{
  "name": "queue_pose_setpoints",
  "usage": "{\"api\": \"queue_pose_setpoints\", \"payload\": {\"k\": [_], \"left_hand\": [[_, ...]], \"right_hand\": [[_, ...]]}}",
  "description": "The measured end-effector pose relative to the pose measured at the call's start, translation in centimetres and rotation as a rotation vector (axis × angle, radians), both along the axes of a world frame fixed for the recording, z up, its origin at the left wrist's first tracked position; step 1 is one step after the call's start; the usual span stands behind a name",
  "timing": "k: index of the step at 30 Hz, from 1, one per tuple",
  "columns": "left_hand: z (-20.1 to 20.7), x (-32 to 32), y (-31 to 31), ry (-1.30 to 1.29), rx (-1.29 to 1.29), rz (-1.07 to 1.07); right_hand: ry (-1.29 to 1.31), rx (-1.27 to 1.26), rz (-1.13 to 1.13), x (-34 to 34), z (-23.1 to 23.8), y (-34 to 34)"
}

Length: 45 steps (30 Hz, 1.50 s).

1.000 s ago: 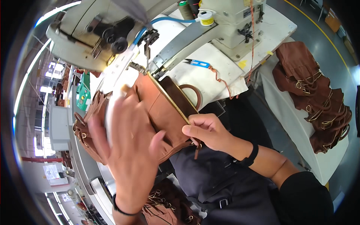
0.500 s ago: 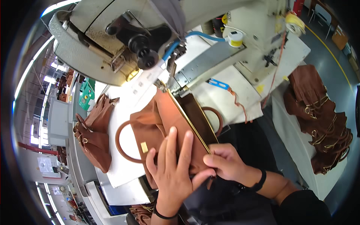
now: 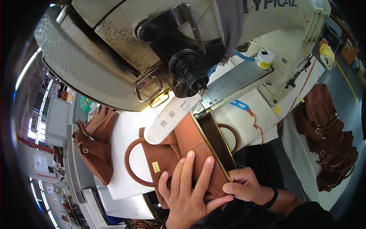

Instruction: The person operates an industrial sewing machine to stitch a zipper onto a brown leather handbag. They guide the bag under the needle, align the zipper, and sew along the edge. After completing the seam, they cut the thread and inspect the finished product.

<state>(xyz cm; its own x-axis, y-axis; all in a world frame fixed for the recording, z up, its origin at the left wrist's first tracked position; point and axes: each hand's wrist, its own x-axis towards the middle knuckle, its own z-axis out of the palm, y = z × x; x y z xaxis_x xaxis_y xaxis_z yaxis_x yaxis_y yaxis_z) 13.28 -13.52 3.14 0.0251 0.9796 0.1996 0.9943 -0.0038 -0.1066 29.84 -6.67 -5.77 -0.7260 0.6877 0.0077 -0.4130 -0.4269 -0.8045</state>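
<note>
Here's the brown leather handbag (image 3: 192, 141), lower centre of the frame, and I've the left bare hand (image 3: 187, 194) spread flat on its side, gripping nothing, while the right bare hand (image 3: 246, 187) pinches the toothed gold-coloured metal zip (image 3: 211, 146). I judge the bag light, floppy, hardly fragile; that firmer zip edge looks my best hold.
</note>
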Motion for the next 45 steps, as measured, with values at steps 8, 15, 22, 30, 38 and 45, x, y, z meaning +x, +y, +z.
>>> {"api": "queue_pose_setpoints", "payload": {"k": [8, 15, 22, 30, 38, 45], "left_hand": [[0.1, -0.2, 0.5, -0.047, 0.022, 0.003], [0.0, -1.5, 2.3, -0.067, 0.063, -0.008], [0.0, -2.6, 3.7, -0.115, 0.084, 0.010], [-0.3, -3.1, 4.2, -0.108, 0.071, -0.019], [-0.8, -3.7, 5.0, -0.188, 0.101, -0.005], [-1.4, -3.9, 5.2, -0.197, 0.134, -0.026]], "right_hand": [[0.024, 0.046, -0.022, -0.3, 0.5, 0.6], [-0.002, 0.043, -0.027, -1.6, 1.0, 2.7], [0.060, 0.040, -0.046, -3.4, 1.0, 4.1], [0.055, 0.082, -0.035, -3.7, 1.1, 4.5], [0.008, 0.062, -0.043, -4.0, 1.9, 5.4], [0.032, 0.091, -0.069, -4.6, 1.4, 5.7]]}}
